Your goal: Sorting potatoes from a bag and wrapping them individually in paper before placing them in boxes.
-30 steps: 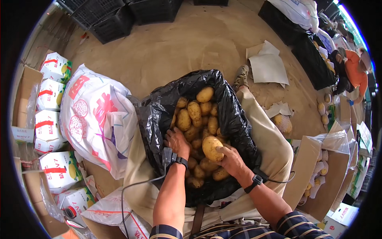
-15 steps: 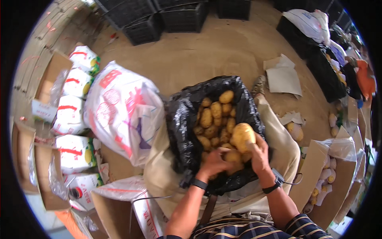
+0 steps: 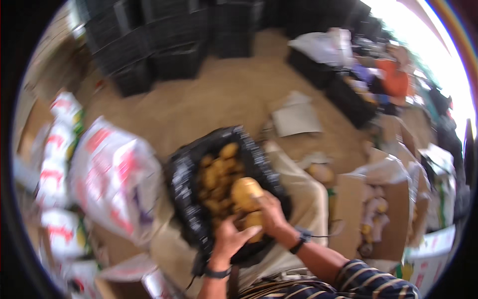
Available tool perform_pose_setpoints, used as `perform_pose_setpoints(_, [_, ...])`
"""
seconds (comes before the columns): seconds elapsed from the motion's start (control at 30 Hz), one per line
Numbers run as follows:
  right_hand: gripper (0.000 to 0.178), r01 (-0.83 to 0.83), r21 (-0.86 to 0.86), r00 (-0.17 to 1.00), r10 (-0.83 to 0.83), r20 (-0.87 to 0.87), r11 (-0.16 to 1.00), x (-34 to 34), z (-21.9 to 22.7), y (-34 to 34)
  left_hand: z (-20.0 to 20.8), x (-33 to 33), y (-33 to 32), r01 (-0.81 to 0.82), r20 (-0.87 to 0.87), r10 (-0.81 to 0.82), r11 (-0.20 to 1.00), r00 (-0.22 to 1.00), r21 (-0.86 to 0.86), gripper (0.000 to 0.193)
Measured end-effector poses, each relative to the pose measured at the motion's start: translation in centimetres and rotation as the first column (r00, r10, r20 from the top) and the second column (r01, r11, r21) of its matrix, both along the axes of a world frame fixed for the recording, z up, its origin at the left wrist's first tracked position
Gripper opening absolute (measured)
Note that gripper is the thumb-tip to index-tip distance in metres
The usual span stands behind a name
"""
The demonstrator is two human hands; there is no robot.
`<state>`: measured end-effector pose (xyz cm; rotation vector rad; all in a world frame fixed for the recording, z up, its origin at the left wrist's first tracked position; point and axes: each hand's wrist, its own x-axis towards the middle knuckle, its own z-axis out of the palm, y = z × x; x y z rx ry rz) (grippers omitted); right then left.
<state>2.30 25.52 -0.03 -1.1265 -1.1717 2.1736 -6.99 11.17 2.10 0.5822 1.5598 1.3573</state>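
A large yellow potato sits in my right hand, its fingers closed round the right side. A second potato is just below it, between my two hands; whether the right hand also bears it I cannot tell. My left hand is at the lower left with thumb and fingers spread, the thumb close to that second potato. Both hands are over a crate lined with a black plastic bag, which stands between my legs. Many smaller potatoes lie inside it. The picture is smeared by motion.
To the left stand a bulging white sack and a row of white-and-red packages. On the right is an open cardboard box with wrapped potatoes. Black crates are stacked at the back. A person in orange is far right.
The view has swung right and up, so everything shifts left and lower, and the person in orange shows more. My left hand has drawn back from the second potato, fingers spread. The right still holds the large potato.
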Motion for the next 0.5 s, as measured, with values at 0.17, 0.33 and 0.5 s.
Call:
perform_pose_setpoints(0.17, [0.042, 0.048, 0.101, 0.998, -0.053, 0.043, 0.994, 0.0, 2.3, 0.8, 6.1, 0.2, 1.2, -0.055, -0.054, 0.055, 0.998, 0.997, 0.005, 0.057])
perform_pose_setpoints(0.33, [0.047, 0.015, -0.302, 0.992, -0.052, -0.117, 0.953, 3.0, 1.8, 1.5, 6.4, -7.0, 0.2, -0.122, -0.574, 0.149, 0.989, 0.805, 0.086, 0.034])
perform_pose_setpoints(0.5, [0.054, -0.051, -0.49, 0.998, 0.064, 0.01, 0.87, 4.6, 0.6, -0.9, -0.2, -23.8, -8.0, -0.896, -0.157, 0.885, 0.445, 0.438, 0.011, 0.022])
